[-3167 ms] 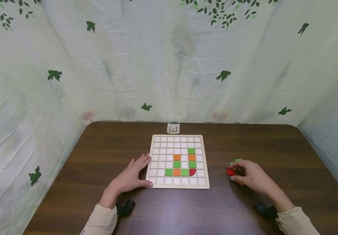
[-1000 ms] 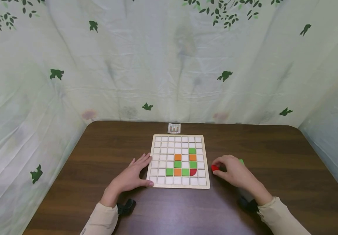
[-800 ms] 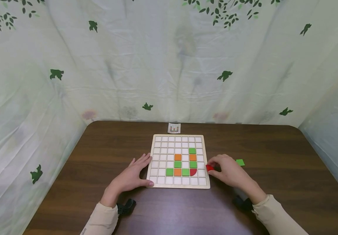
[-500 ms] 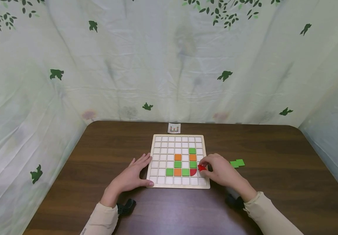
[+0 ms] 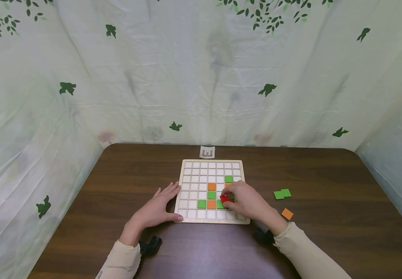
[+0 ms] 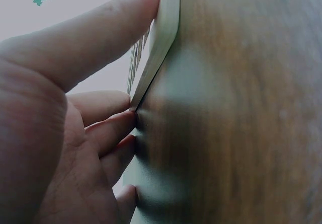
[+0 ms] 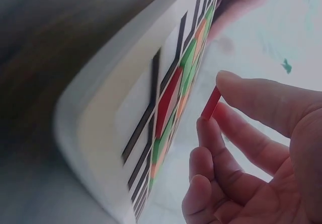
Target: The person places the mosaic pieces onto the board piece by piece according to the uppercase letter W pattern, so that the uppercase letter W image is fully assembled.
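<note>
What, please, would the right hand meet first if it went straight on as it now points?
Probably the gridded board, beneath the red piece in the right hand, though depth is unclear.

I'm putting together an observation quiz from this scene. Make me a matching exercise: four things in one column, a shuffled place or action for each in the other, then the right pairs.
Column one
1. Right hand
2. Small card
3. Loose orange tile
4. Left hand

Column two
A. On the table, nearer the person than the two loose green tiles
B. Touching the left edge of the board
C. Pinching a red tile above the board
D. Beyond the board's far edge

Pairs: 1-C, 2-D, 3-A, 4-B
</note>
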Motion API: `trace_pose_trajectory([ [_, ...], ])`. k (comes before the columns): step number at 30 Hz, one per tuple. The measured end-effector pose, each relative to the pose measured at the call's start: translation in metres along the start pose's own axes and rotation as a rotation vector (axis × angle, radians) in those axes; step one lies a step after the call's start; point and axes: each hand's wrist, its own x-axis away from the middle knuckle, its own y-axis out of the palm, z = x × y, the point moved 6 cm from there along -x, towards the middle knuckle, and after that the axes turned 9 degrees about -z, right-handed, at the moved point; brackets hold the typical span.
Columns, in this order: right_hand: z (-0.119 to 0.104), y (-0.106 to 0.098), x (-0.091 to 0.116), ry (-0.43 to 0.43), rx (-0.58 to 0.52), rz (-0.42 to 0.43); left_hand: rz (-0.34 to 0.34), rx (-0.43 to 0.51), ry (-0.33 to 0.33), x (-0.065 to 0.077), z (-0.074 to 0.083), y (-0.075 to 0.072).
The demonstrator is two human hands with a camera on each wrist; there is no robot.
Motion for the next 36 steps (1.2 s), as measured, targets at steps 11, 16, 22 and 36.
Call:
trace_pose_trajectory([
  [11, -0.018, 0.004, -0.017, -0.043, 0.023, -0.011, -0.003, 0.008, 0.000, -0.002, 0.001, 0.000],
  [16, -0.027, 0.008, -0.025, -0.056, 0.040, -0.033, -0.006, 0.006, -0.002, -0.002, 0.001, 0.001],
  [22, -0.035, 0.014, -0.034, -0.078, 0.048, -0.045, -0.009, 0.007, -0.006, -0.002, 0.002, 0.000],
  [36, -0.051, 0.031, -0.053, -0.100, 0.109, -0.100, -0.003, 0.005, -0.003, -0.001, 0.001, 0.000],
])
